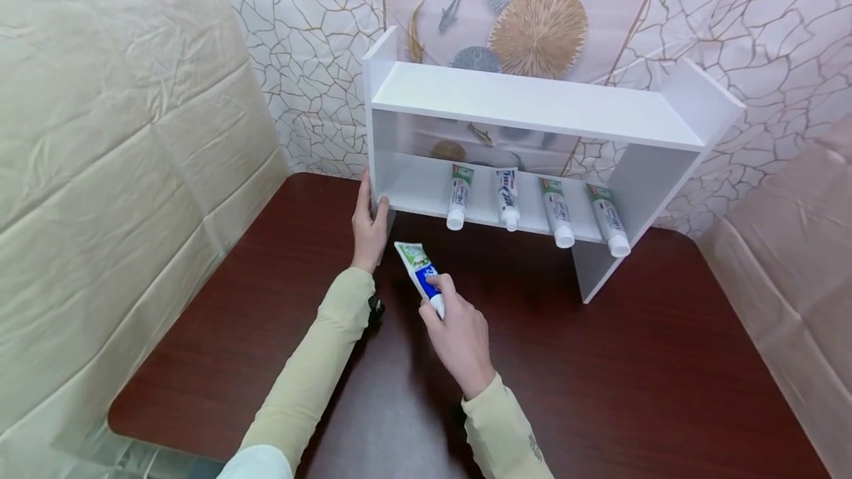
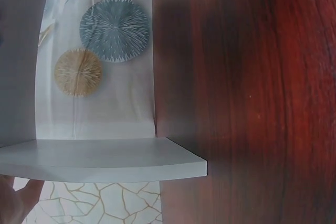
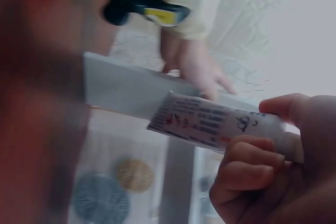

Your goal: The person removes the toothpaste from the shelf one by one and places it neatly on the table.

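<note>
My right hand (image 1: 459, 331) grips a toothpaste tube (image 1: 418, 266) by its white-cap end, with the flat end pointing away toward the shelf. Green, white and blue show on its upper face in the head view; its printed back (image 3: 202, 121) shows in the right wrist view. At the white shelf unit (image 1: 532, 106), my left hand (image 1: 370, 231) holds the left side panel, fingers along the outside and thumb at the front edge. Several toothpaste tubes (image 1: 558, 211) lie side by side on the lower board, caps toward me and jutting past the front edge.
The shelf unit stands on a dark red-brown table (image 1: 639, 361), its upper board above the row of tubes. Behind it hangs a patterned wall cloth (image 1: 306, 43). Beige fabric (image 1: 120, 131) lines the left side. A black strap (image 3: 144, 8) sits on my left wrist.
</note>
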Motion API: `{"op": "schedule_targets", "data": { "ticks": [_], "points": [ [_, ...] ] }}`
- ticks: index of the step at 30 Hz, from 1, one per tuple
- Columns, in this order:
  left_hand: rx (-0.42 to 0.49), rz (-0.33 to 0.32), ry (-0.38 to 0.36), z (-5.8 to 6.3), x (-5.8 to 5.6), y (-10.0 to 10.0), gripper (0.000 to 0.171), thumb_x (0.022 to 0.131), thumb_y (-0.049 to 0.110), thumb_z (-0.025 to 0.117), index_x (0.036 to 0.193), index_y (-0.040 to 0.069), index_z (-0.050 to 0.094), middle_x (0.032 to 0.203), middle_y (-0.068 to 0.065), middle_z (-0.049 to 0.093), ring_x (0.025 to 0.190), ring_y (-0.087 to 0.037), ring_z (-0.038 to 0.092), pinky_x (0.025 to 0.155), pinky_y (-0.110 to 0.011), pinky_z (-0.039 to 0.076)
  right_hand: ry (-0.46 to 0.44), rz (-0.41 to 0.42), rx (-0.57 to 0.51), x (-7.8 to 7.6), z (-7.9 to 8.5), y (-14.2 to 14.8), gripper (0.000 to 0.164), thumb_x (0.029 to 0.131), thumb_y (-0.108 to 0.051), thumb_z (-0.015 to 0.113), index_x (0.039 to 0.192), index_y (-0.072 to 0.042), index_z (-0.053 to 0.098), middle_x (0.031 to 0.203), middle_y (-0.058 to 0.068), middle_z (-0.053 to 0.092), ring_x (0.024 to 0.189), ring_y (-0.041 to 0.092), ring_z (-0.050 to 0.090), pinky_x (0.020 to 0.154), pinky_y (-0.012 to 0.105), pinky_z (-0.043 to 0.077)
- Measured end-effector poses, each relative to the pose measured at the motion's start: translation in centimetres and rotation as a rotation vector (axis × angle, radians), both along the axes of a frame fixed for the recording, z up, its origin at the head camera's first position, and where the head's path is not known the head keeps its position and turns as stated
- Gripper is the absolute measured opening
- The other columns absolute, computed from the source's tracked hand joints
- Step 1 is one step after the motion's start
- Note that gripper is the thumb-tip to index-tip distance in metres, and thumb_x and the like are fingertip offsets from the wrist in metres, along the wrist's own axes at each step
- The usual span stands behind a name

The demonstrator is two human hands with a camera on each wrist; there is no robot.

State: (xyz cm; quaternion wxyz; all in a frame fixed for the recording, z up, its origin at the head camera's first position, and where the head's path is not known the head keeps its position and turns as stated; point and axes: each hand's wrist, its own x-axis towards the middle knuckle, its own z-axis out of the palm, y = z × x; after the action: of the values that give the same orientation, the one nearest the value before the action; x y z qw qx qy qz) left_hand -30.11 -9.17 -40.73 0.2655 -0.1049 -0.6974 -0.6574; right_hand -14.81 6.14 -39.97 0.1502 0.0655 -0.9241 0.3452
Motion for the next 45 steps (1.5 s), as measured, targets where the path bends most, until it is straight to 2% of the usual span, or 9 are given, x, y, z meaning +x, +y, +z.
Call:
{"op": "schedule_targets", "data": {
  "ticks": [7,12,15,19,23,26,32,39,45],
  "points": [
    [0.001,-0.015,-0.016,-0.2,0.0,0.0,0.059,0.101,0.008,0.045,0.155,0.009,0.023,0.161,-0.009,0.026,0.144,-0.029,0.034,0.114,-0.049,0.033,-0.055,0.030,0.110,-0.3,-2.9,0.9,0.030,0.087,-0.018,0.061,0.116,-0.013,0.060,0.073,0.009,0.067,0.049,0.013,0.042,0.046,0.026,0.031],
    [0.003,-0.013,-0.031,-0.3,0.0,0.1,0.058,0.101,0.009,0.045,0.155,0.015,0.025,0.159,-0.008,0.031,0.142,-0.029,0.038,0.112,-0.050,0.034,-0.066,0.052,0.185,-0.4,-4.2,1.1,0.037,0.085,-0.017,0.062,0.120,-0.007,0.064,0.076,0.011,0.069,0.049,0.012,0.043,0.044,0.026,0.031],
    [-0.004,-0.004,-0.028,-0.2,0.1,0.1,0.058,0.100,0.010,0.045,0.155,0.016,0.027,0.157,-0.009,0.035,0.139,-0.029,0.042,0.110,-0.050,0.036,-0.092,0.070,0.225,-0.3,-4.4,1.0,0.041,0.085,-0.019,0.064,0.123,-0.006,0.064,0.082,0.014,0.072,0.049,0.014,0.048,0.044,0.027,0.034],
    [-0.039,0.003,-0.036,0.1,0.2,-0.2,0.059,0.099,0.008,0.047,0.155,0.017,0.027,0.149,-0.015,0.044,0.130,-0.033,0.050,0.104,-0.050,0.042,-0.170,0.113,0.276,0.0,-4.6,0.8,0.046,0.087,-0.022,0.066,0.130,-0.005,0.060,0.082,0.014,0.072,0.047,0.014,0.047,0.042,0.027,0.035],
    [-0.066,-0.021,-0.069,-0.6,-1.0,-1.0,0.065,0.099,0.010,0.049,0.156,0.026,0.022,0.142,-0.016,0.048,0.123,-0.034,0.055,0.098,-0.050,0.046,-0.210,0.145,0.311,0.2,-4.6,0.5,0.051,0.089,-0.023,0.066,0.135,-0.004,0.056,0.070,0.010,0.068,0.042,0.013,0.041,0.040,0.026,0.031],
    [-0.089,-0.041,-0.090,-1.3,-2.2,-1.7,0.069,0.099,0.014,0.050,0.156,0.035,0.017,0.143,-0.014,0.047,0.126,-0.032,0.055,0.098,-0.051,0.047,-0.202,0.159,0.349,0.4,-4.7,0.2,0.054,0.089,-0.024,0.065,0.137,-0.002,0.054,0.058,0.007,0.061,0.041,0.013,0.039,0.040,0.026,0.029],
    [-0.166,-0.021,-0.069,-1.5,-2.7,-2.3,0.072,0.098,0.019,0.050,0.154,0.043,0.012,0.145,-0.010,0.048,0.122,-0.029,0.059,0.090,-0.046,0.050,-0.239,0.207,0.393,0.7,-5.0,-0.7,0.062,0.088,-0.022,0.064,0.142,0.004,0.046,0.049,0.004,0.054,0.039,0.014,0.041,0.038,0.028,0.029],
    [-0.239,0.020,-0.020,-1.2,-3.0,-2.2,0.071,0.097,0.019,0.049,0.153,0.046,0.014,0.158,0.002,0.032,0.112,-0.028,0.062,0.080,-0.041,0.050,-0.241,0.227,0.465,0.9,-5.7,-1.0,0.072,0.080,-0.016,0.064,0.144,0.007,0.040,0.054,0.006,0.061,0.039,0.015,0.046,0.037,0.029,0.032],
    [-0.227,0.029,-0.008,-1.2,-3.0,-2.2,0.070,0.098,0.019,0.051,0.153,0.045,0.017,0.154,-0.001,0.038,0.109,-0.030,0.061,0.082,-0.046,0.051,-0.324,0.259,0.495,1.1,-5.8,-0.9,0.078,0.083,-0.023,0.067,0.148,0.005,0.034,0.061,0.007,0.064,0.043,0.016,0.050,0.039,0.030,0.035]
  ]
}}
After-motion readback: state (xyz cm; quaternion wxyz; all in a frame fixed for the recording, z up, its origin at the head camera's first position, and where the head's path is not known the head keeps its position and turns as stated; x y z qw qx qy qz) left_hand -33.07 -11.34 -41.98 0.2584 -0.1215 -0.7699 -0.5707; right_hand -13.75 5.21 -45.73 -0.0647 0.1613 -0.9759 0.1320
